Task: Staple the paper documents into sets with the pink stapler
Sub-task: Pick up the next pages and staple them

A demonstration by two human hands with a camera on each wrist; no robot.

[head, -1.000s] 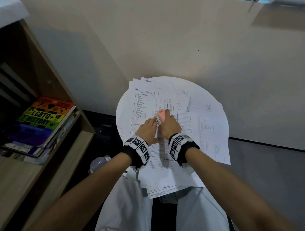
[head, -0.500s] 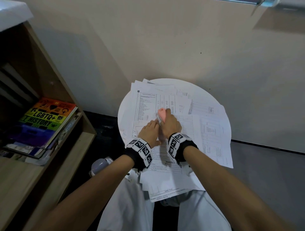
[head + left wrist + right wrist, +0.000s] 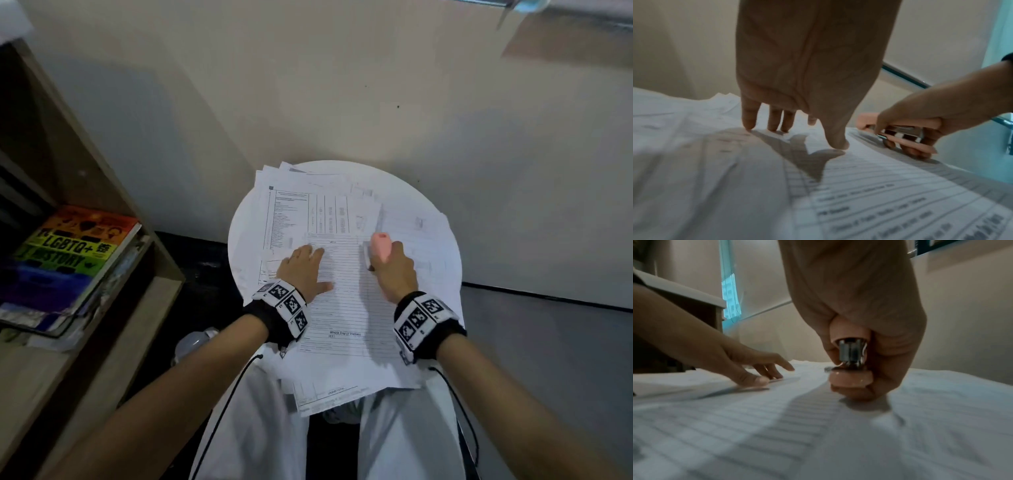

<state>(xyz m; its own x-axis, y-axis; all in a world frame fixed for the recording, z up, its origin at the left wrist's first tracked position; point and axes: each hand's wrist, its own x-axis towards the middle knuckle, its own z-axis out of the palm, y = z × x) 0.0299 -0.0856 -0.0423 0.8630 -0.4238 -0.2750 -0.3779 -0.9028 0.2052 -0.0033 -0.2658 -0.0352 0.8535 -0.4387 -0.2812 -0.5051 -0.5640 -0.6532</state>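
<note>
Stapler (image 3: 380, 247), pink, sits in the right hand (image 3: 394, 274), grip curled round it, long axis pointing away from the person, near the lined sheet's (image 3: 346, 294) far right corner. Left hand (image 3: 301, 270) flat, fingers spread, pinning that sheet; jaw engagement apparently none.

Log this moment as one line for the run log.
left hand: flat on top sheet, pressing | right hand: grips pink stapler at sheet's far right corner | papers spread over round white table
</note>
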